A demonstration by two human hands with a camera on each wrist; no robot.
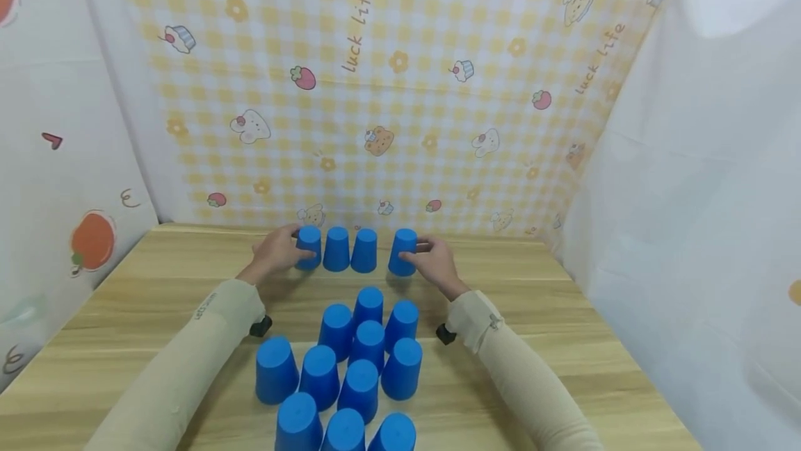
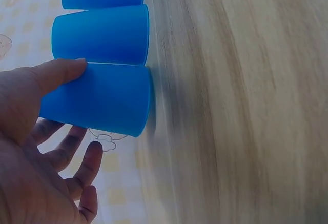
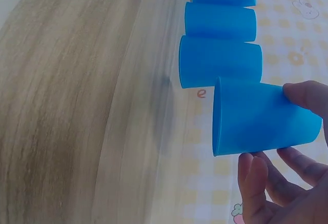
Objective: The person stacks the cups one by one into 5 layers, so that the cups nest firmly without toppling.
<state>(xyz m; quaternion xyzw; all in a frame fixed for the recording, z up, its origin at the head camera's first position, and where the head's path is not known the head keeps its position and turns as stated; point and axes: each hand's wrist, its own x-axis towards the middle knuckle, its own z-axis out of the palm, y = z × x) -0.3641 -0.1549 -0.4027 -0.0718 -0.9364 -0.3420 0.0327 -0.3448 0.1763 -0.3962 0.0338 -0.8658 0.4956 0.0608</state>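
Three upside-down blue cups stand in a row along the table's far edge. My left hand point(image 1: 275, 251) holds the leftmost blue cup point(image 2: 110, 98), thumb on its near side and fingers behind. Beside it are the middle cup point(image 1: 336, 249) and another cup point(image 1: 364, 251), set close together. To the right, my right hand point(image 1: 437, 263) grips a fourth blue cup point(image 3: 256, 119) between thumb and fingers, mouth down. In the right wrist view that cup's rim is raised off the tabletop, and a gap parts it from the row in the head view.
Nearer on the wooden table point(image 1: 532, 340), several more upside-down blue cups point(image 1: 359, 388) stand in a cluster between the forearms. A checked yellow cloth point(image 1: 350, 124) hangs right behind the far edge. White sheets point(image 1: 688, 194) close off both sides.
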